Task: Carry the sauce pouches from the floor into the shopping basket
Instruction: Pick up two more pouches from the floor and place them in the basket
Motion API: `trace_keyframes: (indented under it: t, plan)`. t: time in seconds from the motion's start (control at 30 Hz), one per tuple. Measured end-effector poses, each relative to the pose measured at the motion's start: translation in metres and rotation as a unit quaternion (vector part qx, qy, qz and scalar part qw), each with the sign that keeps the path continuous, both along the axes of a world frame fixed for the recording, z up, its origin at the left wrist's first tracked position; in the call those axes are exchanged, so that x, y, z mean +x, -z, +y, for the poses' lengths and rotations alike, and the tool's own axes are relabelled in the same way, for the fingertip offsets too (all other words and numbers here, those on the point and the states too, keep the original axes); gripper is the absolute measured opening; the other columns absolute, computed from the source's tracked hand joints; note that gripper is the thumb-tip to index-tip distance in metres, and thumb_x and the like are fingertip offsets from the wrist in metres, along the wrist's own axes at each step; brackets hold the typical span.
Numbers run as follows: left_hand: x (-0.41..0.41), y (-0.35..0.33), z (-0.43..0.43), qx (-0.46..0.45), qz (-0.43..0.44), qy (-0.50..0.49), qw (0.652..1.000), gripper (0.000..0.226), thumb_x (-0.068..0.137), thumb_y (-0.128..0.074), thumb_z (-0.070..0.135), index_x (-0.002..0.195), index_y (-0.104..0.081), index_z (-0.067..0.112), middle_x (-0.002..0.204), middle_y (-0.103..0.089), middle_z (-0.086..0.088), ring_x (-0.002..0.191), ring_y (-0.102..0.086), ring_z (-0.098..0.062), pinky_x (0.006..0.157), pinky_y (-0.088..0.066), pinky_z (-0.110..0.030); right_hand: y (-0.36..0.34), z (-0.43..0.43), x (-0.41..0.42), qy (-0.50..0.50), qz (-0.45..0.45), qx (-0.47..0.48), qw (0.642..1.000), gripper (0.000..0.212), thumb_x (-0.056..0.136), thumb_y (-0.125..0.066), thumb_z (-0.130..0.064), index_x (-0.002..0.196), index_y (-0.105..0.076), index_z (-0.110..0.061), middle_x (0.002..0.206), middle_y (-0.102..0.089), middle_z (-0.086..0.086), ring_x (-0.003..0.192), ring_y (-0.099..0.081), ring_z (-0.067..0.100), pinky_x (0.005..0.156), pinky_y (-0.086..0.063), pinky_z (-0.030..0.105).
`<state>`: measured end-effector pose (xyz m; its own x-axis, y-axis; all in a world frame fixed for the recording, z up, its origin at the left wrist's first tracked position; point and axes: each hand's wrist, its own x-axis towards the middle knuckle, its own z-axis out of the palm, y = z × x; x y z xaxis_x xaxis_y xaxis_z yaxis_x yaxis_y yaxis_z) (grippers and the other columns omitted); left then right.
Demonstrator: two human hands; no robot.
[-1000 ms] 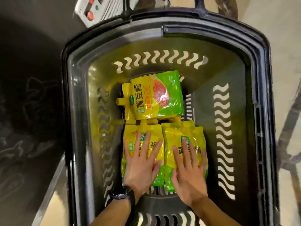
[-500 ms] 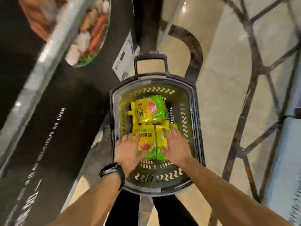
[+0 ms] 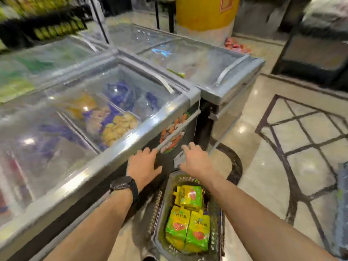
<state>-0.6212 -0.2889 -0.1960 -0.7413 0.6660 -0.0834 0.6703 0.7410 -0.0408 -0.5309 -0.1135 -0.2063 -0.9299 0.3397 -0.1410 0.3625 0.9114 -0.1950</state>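
Note:
The dark shopping basket (image 3: 219,213) stands on the floor below me, beside a chest freezer. Three yellow-green sauce pouches lie inside it: one at the far end (image 3: 190,196) and two side by side nearer me, left (image 3: 178,226) and right (image 3: 198,230). My left hand (image 3: 144,165), with a black watch on the wrist, is raised above and beyond the basket, fingers spread, holding nothing. My right hand (image 3: 195,160) is raised beside it over the basket's far rim, fingers straight and empty. Neither hand touches a pouch.
A glass-topped chest freezer (image 3: 116,153) with frozen food runs along the left; a second freezer (image 3: 222,87) stands behind it. Glossy tiled floor (image 3: 263,176) with dark inlay lines lies to the right. A yellow pillar (image 3: 205,12) and shelves stand at the back.
Both hands have lifted off the two near pouches and risen out of the basket. My view has pulled up and away, so the freezers and shop floor now show.

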Motion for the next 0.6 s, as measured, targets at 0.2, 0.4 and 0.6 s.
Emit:
trace_keyframes:
  t: [0.2,0.4,0.6]
  plan:
    - [0.012,-0.079,-0.113,0.024,0.06,-0.143,0.988,0.054,0.091,-0.056,0.058,0.131,-0.048,0.023,0.122,-0.061,-0.003,0.109,-0.063,-0.028,0.078,-0.049,-0.038,-0.092,-0.066,-0.039,-0.126,0.062,0.052,0.989,0.059,0.083,-0.066,-0.041,0.133,-0.044,-0.019,0.129,-0.049,0.008,0.12,-0.051,0.031,0.088,-0.049,0.042]
    - [0.056,-0.124,-0.283,0.025,0.11,-0.299,0.948,0.049,0.091,-0.055,0.052,0.128,-0.05,0.021,0.119,-0.063,-0.006,0.109,-0.063,-0.031,0.078,-0.048,-0.039,-0.143,-0.223,-0.058,-0.273,0.097,0.095,0.952,0.058,0.082,-0.065,-0.041,0.132,-0.047,-0.018,0.131,-0.054,0.009,0.118,-0.055,0.033,0.092,-0.047,0.04]
    - [0.158,-0.135,-0.466,0.027,0.132,-0.444,0.886,0.045,0.091,-0.053,0.055,0.124,-0.053,0.025,0.115,-0.064,-0.003,0.104,-0.065,-0.029,0.072,-0.045,-0.037,-0.148,-0.432,-0.021,-0.424,0.103,0.064,0.898,0.06,0.087,-0.062,-0.041,0.14,-0.043,-0.02,0.141,-0.045,0.009,0.131,-0.048,0.031,0.097,-0.047,0.043]
